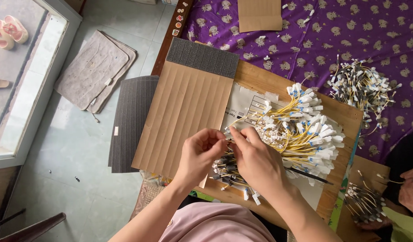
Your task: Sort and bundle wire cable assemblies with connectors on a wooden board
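Hands meet: left hand (198,151) and right hand (255,157) pinch one yellow wire (235,122) together; small finished bundle (229,172) below, big pile (305,132) apparently still waiting.

A wooden board (336,112) lies on the table (368,31). On it, a cardboard sheet (184,116) sits left of a heap of wires (300,130). Both hands, left hand (199,152) and right hand (258,159), meet between them. Another wire bundle (361,87) lies right of the board.
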